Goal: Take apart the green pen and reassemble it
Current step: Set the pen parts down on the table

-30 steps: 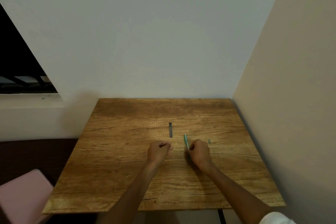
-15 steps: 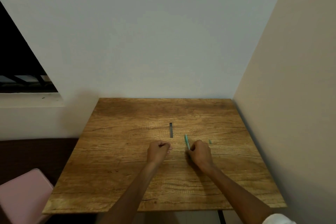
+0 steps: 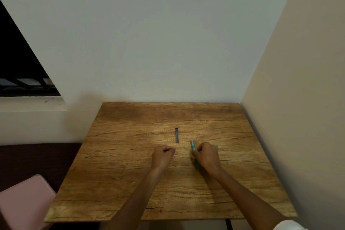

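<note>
My right hand [image 3: 207,156] rests on the wooden table [image 3: 130,173], closed around the green pen barrel [image 3: 192,144], whose far end sticks out beyond the fingers toward the wall. A small green piece [image 3: 217,147] peeks out just right of that hand on the table. My left hand [image 3: 162,156] lies as a fist a short way to the left; whether it pinches something small I cannot tell. A dark slim pen part [image 3: 176,135] lies on the table beyond the two hands, pointing toward the wall.
The table sits in a corner, with a white wall [image 3: 168,43] behind and a beige wall [image 3: 298,99] at its right edge. A pink seat [image 3: 20,201] stands at the lower left. A dark window opening [image 3: 16,61] is on the left.
Almost nothing has moved. Both hands stay in place on the table; the right hand has shifted slightly so it covers more of the small green piece.
</note>
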